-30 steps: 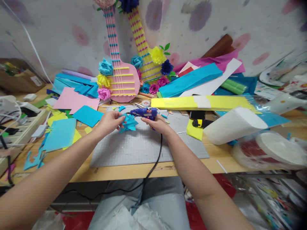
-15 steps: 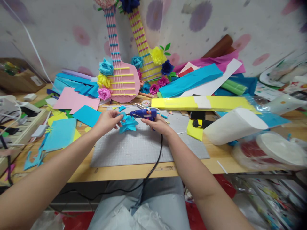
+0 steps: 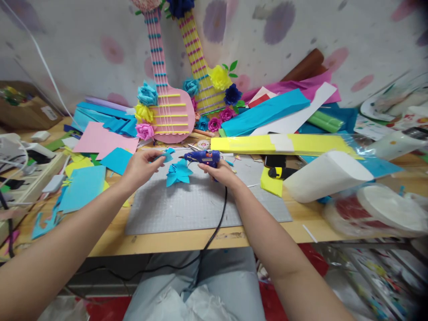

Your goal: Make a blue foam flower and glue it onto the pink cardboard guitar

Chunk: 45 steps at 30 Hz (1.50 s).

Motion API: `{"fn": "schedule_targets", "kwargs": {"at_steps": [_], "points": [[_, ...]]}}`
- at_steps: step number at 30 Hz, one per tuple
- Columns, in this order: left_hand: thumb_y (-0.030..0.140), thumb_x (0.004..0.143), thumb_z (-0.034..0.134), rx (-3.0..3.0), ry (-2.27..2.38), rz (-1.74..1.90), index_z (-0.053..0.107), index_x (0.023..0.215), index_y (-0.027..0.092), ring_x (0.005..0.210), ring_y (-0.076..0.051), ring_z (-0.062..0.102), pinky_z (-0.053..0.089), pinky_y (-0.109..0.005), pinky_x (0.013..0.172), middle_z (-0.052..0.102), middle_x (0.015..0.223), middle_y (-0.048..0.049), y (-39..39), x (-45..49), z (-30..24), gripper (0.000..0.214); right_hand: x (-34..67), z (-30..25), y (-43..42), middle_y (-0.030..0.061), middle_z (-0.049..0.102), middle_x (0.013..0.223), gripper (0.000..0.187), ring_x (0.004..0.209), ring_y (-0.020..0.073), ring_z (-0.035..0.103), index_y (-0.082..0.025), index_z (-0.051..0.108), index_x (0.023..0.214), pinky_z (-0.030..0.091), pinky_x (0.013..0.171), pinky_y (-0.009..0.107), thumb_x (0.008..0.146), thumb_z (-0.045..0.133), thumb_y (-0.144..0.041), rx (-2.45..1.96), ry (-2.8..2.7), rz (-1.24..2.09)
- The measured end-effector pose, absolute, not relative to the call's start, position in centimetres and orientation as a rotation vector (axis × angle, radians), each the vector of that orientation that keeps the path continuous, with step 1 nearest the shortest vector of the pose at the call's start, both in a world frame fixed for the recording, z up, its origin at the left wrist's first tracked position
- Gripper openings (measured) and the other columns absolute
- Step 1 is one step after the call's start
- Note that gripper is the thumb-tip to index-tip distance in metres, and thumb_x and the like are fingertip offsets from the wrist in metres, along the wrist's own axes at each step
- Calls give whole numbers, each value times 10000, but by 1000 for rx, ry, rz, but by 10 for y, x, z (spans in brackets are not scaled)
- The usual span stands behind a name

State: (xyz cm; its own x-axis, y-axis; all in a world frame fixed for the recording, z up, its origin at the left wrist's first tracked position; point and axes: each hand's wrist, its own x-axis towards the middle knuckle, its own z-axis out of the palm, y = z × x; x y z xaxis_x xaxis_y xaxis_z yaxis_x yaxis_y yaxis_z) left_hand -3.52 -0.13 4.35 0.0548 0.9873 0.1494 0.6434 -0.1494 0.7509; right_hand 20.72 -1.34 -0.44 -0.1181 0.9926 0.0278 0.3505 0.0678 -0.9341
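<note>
Legs in pale trousers [image 3: 227,276] are resting below the near edge of the grey mat [image 3: 200,205], and a black cord [image 3: 224,205] is trailing across that edge. Over the mat's middle, the right hand [image 3: 222,173] is keeping its fingers wrapped around the handle of a blue glue gun [image 3: 203,157], whose nozzle is pointing toward the mat's left side. The gun is looking stiff and fairly light; its handle is offering the safest hold, since the nozzle is probably running hot.

Left of the mat's centre, a blue paper flower [image 3: 179,173] is sitting with its pointed petals spreading outward. It is probably weighing almost nothing, and its thin petals are likely bending or creasing under pressure, so the base is seeming a better place to hold than the tips. Over the mat's far left part, the left hand [image 3: 142,167] is bringing thumb and forefinger to the edge of a small blue piece [image 3: 169,154]; whether they are pinching it, I cannot tell. That scrap is looking equally light and soft, suiting a gentle edge grip.

Beyond the mat, a pink paper guitar [image 3: 183,111] and a yellow one [image 3: 205,94] are leaning upright.
</note>
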Motion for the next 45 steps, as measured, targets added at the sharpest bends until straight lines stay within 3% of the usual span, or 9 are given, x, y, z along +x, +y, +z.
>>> {"fn": "schedule_targets", "kwargs": {"at_steps": [5, 10, 14, 23, 38, 45], "points": [[331, 788, 534, 2491, 1580, 966, 708, 848, 231, 869, -202, 646, 506, -311, 726, 700, 962, -42, 1, -45, 32, 210, 208, -11, -7, -31, 501, 491, 433, 410, 85, 442, -178, 563, 676, 348, 412, 219, 660, 603, -609, -1366, -1430, 1043], [284, 856, 460, 2947, 1219, 724, 695, 908, 289, 990, -197, 616, 483, -318, 805, 698, 988, -26, 6, -55, 21, 241, 208, -8, -3, -44, 484, 458, 405, 358, 69, 410, -169, 557, 691, 342, 382, 212, 666, 614, -570, -1306, -1322, 1098], [286, 868, 433, 2936, 1192, 567, 685, 953, 293, 1064, -207, 587, 477, -342, 850, 684, 1051, -40, 11, -59, 17, 265, 207, -7, -3, -49, 484, 445, 404, 352, 69, 414, -166, 564, 714, 347, 372, 206, 661, 624, -562, -1300, -1297, 1104], [306, 863, 444, 2783, 1144, 582, 682, 972, 295, 1130, -207, 551, 419, -383, 968, 671, 1093, -43, 16, -60, 14, 262, 207, -8, -4, -53, 480, 440, 422, 343, 64, 406, -166, 567, 699, 352, 370, 205, 650, 628, -581, -1301, -1291, 1116], [232, 888, 377, 2960, 1001, 448, 670, 1009, 279, 1163, -201, 528, 442, -391, 967, 636, 1170, -37, 21, -65, 10, 320, 207, -6, -4, -53, 483, 450, 403, 345, 64, 408, -171, 559, 696, 349, 362, 207, 653, 635, -564, -1281, -1286, 1132], [185, 878, 378, 2965, 924, 419, 638, 1080, 283, 1210, -195, 484, 388, -405, 1024, 609, 1213, -35, 23, -65, 9, 343, 207, -7, -4, -50, 481, 442, 411, 350, 64, 409, -171, 549, 672, 353, 369, 206, 648, 631, -574, -1291, -1280, 1121]]}}
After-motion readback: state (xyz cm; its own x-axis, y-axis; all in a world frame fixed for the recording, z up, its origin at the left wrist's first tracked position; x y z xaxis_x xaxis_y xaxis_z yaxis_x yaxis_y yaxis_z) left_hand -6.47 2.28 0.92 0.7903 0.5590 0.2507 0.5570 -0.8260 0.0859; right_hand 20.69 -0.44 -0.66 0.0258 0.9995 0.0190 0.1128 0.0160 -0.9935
